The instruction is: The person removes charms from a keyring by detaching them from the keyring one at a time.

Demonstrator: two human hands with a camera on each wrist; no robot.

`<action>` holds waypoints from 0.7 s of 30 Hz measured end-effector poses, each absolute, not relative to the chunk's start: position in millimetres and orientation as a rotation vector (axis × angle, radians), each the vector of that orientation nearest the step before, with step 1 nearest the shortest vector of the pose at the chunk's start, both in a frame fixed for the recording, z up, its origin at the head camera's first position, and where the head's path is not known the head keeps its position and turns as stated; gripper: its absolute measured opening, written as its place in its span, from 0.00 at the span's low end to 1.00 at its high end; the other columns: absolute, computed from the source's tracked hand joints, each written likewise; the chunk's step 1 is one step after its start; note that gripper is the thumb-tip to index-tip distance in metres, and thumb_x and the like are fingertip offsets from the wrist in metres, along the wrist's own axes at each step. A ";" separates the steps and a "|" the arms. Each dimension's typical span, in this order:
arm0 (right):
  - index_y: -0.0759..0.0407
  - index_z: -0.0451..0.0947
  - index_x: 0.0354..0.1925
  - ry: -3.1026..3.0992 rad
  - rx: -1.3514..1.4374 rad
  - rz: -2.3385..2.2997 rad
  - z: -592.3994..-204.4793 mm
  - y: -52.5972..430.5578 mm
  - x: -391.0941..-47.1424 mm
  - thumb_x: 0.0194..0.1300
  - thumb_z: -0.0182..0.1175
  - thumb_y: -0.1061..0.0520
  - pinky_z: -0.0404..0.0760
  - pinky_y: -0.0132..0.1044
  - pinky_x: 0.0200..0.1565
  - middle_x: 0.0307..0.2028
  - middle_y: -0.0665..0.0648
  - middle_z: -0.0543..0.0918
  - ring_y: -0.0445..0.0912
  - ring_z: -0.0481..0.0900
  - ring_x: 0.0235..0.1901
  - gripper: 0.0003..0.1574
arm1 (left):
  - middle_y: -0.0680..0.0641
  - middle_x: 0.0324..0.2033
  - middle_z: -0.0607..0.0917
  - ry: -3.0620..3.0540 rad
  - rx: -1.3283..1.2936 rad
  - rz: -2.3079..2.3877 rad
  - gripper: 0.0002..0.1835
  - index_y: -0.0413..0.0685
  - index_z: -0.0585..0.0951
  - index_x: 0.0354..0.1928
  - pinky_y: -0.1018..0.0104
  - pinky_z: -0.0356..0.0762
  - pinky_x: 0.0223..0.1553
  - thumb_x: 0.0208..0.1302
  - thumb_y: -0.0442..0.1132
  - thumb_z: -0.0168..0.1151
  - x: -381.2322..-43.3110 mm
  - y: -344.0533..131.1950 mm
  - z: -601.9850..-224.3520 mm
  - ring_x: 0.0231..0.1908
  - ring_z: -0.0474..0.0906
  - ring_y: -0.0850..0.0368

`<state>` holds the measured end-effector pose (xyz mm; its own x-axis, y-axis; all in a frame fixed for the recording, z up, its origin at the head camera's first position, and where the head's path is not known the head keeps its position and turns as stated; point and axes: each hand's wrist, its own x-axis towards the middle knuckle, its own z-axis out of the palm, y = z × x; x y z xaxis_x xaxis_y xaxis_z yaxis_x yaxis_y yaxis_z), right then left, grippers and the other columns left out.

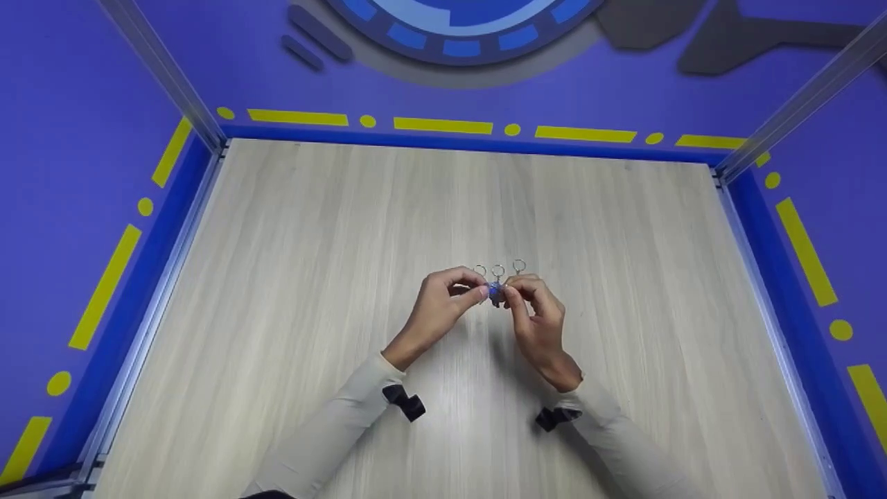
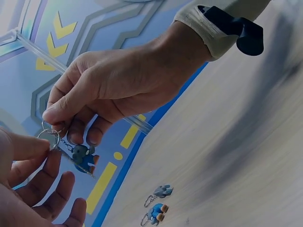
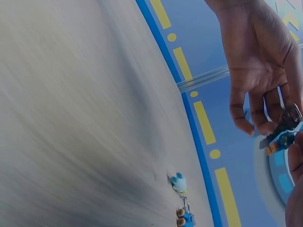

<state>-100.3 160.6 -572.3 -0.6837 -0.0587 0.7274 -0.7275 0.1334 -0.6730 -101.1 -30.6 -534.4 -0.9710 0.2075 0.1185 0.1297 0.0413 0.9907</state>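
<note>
In the head view my left hand and right hand meet over the table, both pinching a small keychain. In the left wrist view my left hand grips its metal ring between thumb and fingers. My right hand pinches the ring's upper side. From it hangs a blue figure with a grey head and orange feet, on a short chain. A dark, flat, key-like piece hangs beside the figure; its exact kind is unclear. Fingers partly hide where the parts join.
Other keychains lie on the table just beyond my hands: a grey one, a blue one with orange feet and a pale blue-and-white one. Blue-purple walls with metal frame rails border the wooden table.
</note>
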 end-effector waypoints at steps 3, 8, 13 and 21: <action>0.74 0.80 0.42 -1.881 0.753 1.571 -573.0 162.0 -100.1 0.79 0.63 0.68 0.85 0.29 0.41 0.37 0.65 0.85 0.52 0.84 0.34 0.07 | 0.46 0.40 0.91 2.193 0.328 2.168 0.04 0.37 0.90 0.44 0.54 0.89 0.54 0.72 0.32 0.73 -100.7 -30.1 -533.0 0.44 0.87 0.55; 0.72 0.81 0.42 -1.918 0.733 1.520 -573.0 163.5 -99.9 0.80 0.64 0.65 0.85 0.28 0.43 0.37 0.63 0.86 0.52 0.85 0.34 0.08 | 0.49 0.39 0.92 2.322 0.357 2.135 0.04 0.37 0.91 0.43 0.54 0.86 0.55 0.72 0.32 0.74 -100.4 -29.6 -532.3 0.43 0.87 0.57; 0.69 0.82 0.41 -1.949 0.726 1.474 -573.3 165.4 -100.4 0.70 0.66 0.78 0.85 0.28 0.44 0.37 0.61 0.87 0.49 0.85 0.35 0.08 | 0.53 0.36 0.92 2.485 0.448 2.069 0.02 0.41 0.93 0.41 0.59 0.84 0.54 0.69 0.32 0.77 -101.3 -30.0 -529.9 0.42 0.87 0.58; 0.68 0.83 0.41 -1.972 0.703 1.471 -575.3 168.0 -100.9 0.72 0.67 0.74 0.83 0.27 0.43 0.36 0.58 0.88 0.47 0.85 0.35 0.05 | 0.55 0.34 0.93 2.629 0.579 1.970 0.02 0.46 0.94 0.37 0.62 0.82 0.50 0.67 0.31 0.79 -105.3 -28.2 -526.7 0.41 0.86 0.59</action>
<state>-100.9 168.0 -575.3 -0.6963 -0.0724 0.7141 -0.7051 0.2552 -0.6616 -105.3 -28.2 -526.7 -0.9217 0.1573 0.3546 0.3845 0.2494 0.8888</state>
